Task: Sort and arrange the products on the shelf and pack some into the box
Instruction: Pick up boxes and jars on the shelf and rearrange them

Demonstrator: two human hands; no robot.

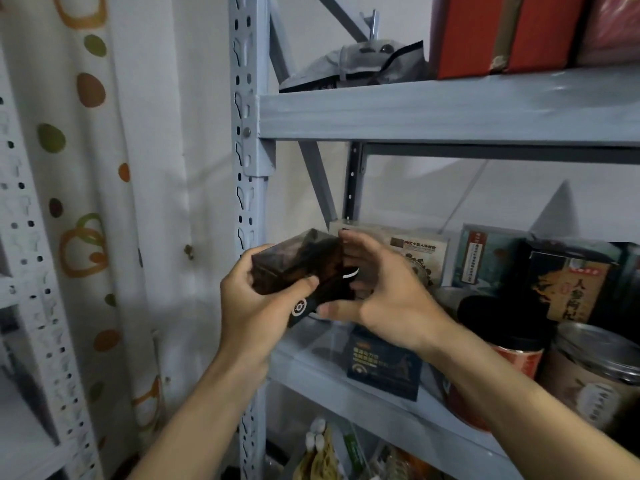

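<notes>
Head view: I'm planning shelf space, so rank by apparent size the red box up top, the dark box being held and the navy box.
1. red box, largest though cropped.
2. dark box.
3. navy box.
Last two unsure: dark box is nearer the camera.

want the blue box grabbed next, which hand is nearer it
Right. The right hand holds the dark pack just above the blue box; the left hand grips that pack farther off, to the box's left.
</notes>
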